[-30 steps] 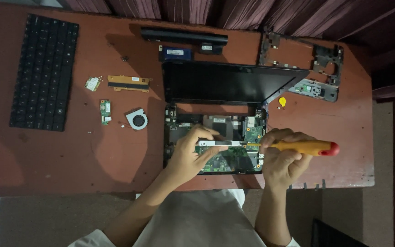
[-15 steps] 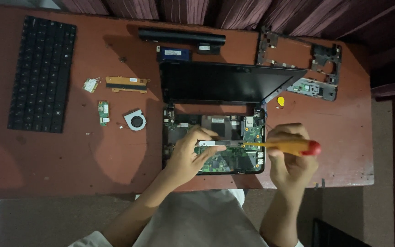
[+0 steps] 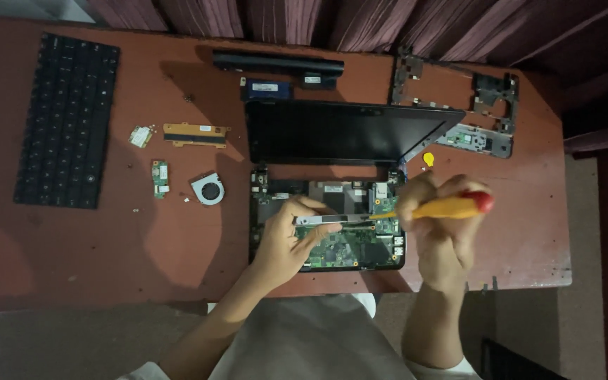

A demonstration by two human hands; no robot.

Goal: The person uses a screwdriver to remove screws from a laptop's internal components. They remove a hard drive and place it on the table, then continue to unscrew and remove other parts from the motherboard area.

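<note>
- Reddish-brown and worn, the table [image 3: 51, 267] carries a stripped laptop near its front edge, with dark curtains [image 3: 360, 21] hanging behind it.
- The laptop base [image 3: 326, 224] lies open with its green circuit board bare; the black screen [image 3: 339, 134] leans back at the far side, out of the way of the work.
- The left hand [image 3: 286, 239] rests on the board, its fingers curled around a slim silver metal bracket [image 3: 328, 219], seemingly to steady it.
- The right hand [image 3: 439, 225] is closed in a fist around the yellow, red-capped handle of a screwdriver [image 3: 452, 207]; the thin shaft points left, its tip at the right end of the bracket.
- Removed parts are spread apart on the table, probably so none gets lost: a flat black keyboard [image 3: 65, 119] at far left, a round grey fan [image 3: 208, 189], a small green card [image 3: 160, 176], a pale square chip [image 3: 141, 136] and a long orange-brown strip [image 3: 195, 134].
- A long black battery [image 3: 276, 65] lies at the far edge, with a small blue-labelled block [image 3: 269, 89] just in front of it.
- A skeletal plastic frame [image 3: 459, 105] sits far right, and a small yellow piece [image 3: 428, 159] lies near the screen's corner.
</note>
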